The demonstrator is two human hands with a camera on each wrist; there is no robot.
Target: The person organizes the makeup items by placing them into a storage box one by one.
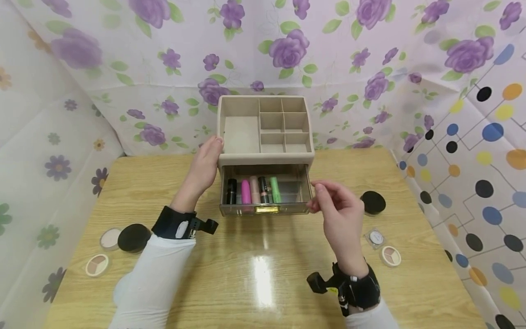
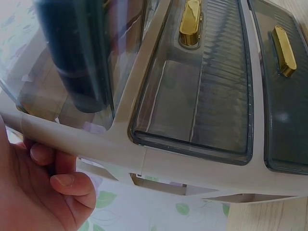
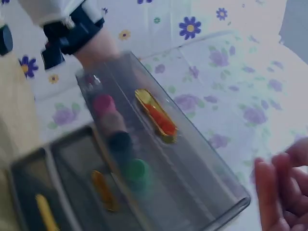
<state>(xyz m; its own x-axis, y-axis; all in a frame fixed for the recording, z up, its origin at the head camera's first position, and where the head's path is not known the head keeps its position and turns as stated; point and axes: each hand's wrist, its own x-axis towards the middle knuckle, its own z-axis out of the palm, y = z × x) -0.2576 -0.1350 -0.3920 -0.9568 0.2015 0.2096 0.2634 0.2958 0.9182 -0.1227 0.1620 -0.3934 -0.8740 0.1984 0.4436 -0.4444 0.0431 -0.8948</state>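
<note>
A beige makeup organizer (image 1: 266,158) stands at the back of the table with its top drawer (image 1: 293,189) pulled out. Inside the drawer lies a row of several tubes: a black tube (image 1: 232,191), a magenta tube (image 1: 245,191), a beige tube (image 1: 255,189), a dark lipstick (image 1: 263,190) and a green tube (image 1: 275,189). My left hand (image 1: 204,164) holds the organizer's left side, fingers curled at its edge in the left wrist view. Beside the drawer's right front corner is my right hand (image 1: 339,208), its fingers loosely bent with nothing between them; the right wrist view shows them apart from the drawer.
Left on the table lie a black round compact (image 1: 134,238), a pale powder pan (image 1: 110,239) and a three-colour palette (image 1: 97,265). To the right are another black compact (image 1: 373,203), a small clear case (image 1: 376,238) and a second palette (image 1: 390,256). Patterned cloth (image 1: 250,55) hangs behind.
</note>
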